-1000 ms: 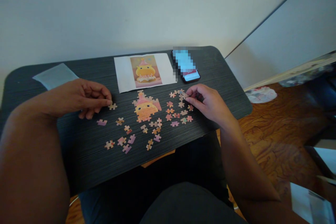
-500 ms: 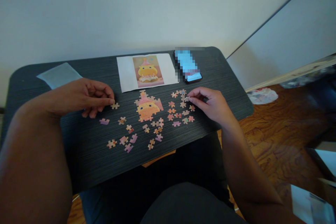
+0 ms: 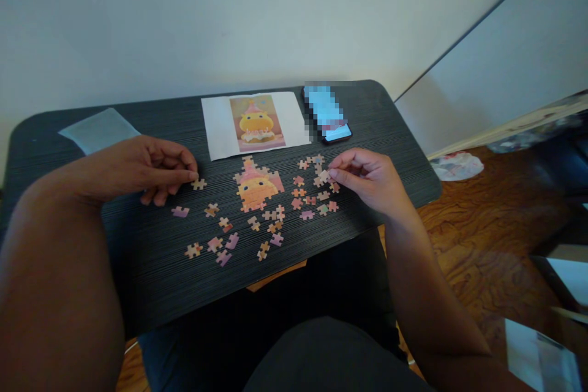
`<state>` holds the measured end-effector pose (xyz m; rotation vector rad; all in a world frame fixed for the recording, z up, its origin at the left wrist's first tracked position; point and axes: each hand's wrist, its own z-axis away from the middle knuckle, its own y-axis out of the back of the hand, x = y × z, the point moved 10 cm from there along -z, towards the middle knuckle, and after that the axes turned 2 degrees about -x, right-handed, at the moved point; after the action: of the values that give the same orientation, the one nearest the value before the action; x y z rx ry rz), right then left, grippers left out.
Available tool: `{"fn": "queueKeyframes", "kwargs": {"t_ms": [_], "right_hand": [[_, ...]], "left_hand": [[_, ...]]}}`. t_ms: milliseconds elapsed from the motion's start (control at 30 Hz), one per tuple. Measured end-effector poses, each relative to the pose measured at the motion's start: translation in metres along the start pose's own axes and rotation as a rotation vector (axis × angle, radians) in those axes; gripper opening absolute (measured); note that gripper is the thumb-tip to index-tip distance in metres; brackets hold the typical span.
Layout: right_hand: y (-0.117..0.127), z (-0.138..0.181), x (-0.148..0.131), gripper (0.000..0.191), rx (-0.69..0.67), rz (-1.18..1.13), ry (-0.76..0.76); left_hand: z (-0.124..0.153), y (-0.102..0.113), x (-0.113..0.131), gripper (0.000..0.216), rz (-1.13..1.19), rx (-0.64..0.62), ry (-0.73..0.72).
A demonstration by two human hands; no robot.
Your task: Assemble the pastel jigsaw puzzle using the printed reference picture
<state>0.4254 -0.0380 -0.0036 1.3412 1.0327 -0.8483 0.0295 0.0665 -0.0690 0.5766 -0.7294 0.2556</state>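
A dark, finely streaked table (image 3: 156, 282) with rounded corners is set along a pale wall (image 3: 229, 18). Near its middle a part-built puzzle (image 3: 258, 188) is laid, its yellow face and pink hat already joined. Loose pieces (image 3: 307, 215) are scattered to both sides of it and in front. A pale piece (image 3: 323, 176) is pinched between the thumb and finger of the right hand (image 3: 365, 177), above the right-hand cluster. By the left hand (image 3: 158, 168), a small piece (image 3: 199, 184) is touched at the fingertips; whether it is gripped or merely rested against cannot be told from this angle. Behind the puzzle a white sheet (image 3: 294, 116) is spread, printed with the same yellow figure, and a lit phone (image 3: 337, 133) is placed just beside it. A translucent sleeve (image 3: 101, 128) is left at the far left. To the right, a plastic bag (image 3: 458, 166) is seen on the brown wood-grained floor (image 3: 454, 239), below a pale panel (image 3: 514, 67).
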Motion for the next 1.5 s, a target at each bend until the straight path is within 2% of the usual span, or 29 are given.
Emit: {"fn": "queueKeyframes", "kwargs": {"t_ms": [133,433,600,833,1000,1267,1500], "right_hand": [[-0.002,0.0,0.001,0.014,0.02,-0.022,0.006],[-0.006,0.002,0.014,0.023,0.072,-0.156,-0.083],[-0.011,-0.002,0.009,0.018,0.051,-0.18,-0.071],[-0.03,-0.028,-0.018,0.02,-0.064,-0.06,0.026],[-0.056,-0.053,-0.028,0.01,-0.173,-0.015,0.058],[-0.085,-0.077,-0.028,0.009,-0.29,0.001,0.045],[-0.092,-0.079,-0.024,0.009,-0.321,0.074,0.069]], "left_hand": [[-0.001,0.002,-0.001,0.042,-0.013,0.014,-0.003],[0.001,0.003,-0.003,0.041,0.012,0.011,0.023],[0.003,0.001,0.01,0.04,0.003,0.02,-0.004],[0.004,-0.004,0.022,0.036,0.06,0.027,-0.009],[0.003,-0.005,0.021,0.035,0.061,0.001,-0.018],[0.006,-0.006,0.03,0.027,0.043,0.021,-0.025],[0.009,-0.007,0.033,0.026,0.03,0.029,-0.012]]}}
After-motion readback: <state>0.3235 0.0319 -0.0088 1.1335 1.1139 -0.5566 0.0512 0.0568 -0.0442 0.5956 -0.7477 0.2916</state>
